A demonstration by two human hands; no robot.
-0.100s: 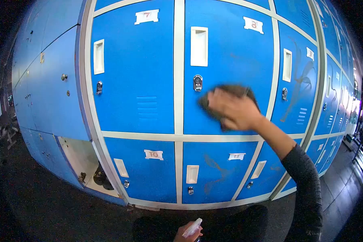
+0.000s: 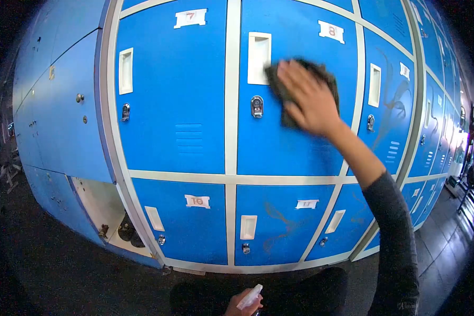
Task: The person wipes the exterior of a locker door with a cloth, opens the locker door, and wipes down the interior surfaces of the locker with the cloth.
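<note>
My right hand (image 2: 312,100) presses a dark cloth (image 2: 327,79) against the blue door of locker 8 (image 2: 295,152), to the right of its white recessed handle (image 2: 259,58) and metal lock (image 2: 256,107). The fingers lie nearly flat over the cloth and are slightly blurred. At the bottom edge, my left hand (image 2: 241,304) is closed around a spray bottle; its white trigger head (image 2: 250,296) shows above the fingers, while the body of the bottle is mostly hidden.
Locker 7 (image 2: 163,100) is to the left, with locker 10 (image 2: 205,237) and locker 11 (image 2: 279,237) below. Brownish smears mark locker 11 and locker 9 (image 2: 384,137). An open cubby (image 2: 97,203) at lower left holds dark shoes (image 2: 127,234). Dark floor (image 2: 437,247) runs along the right.
My right hand has slid the cloth upward on the locker 8 door, from below the lock's level to beside the handle. My left hand keeps its grip on the spray bottle.
</note>
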